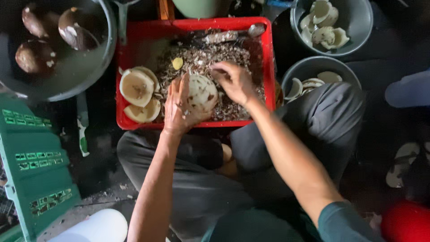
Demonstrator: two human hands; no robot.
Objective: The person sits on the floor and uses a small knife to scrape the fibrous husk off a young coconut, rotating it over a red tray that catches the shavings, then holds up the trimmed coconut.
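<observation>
Coconut [201, 92] cupped in left hand [178, 107], right hand [233, 81] closed beside it.

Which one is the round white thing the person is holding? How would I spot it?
Find the red tray full of brown peelings. Above it, the left hand cups a pale round coconut piece, with the right hand beside it. It alone is a raised ball flecked with brown; the cut halves lie flat in the tray.

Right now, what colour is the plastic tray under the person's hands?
Bright red: the rectangular plastic tray, seen clearly in the head view.
</observation>
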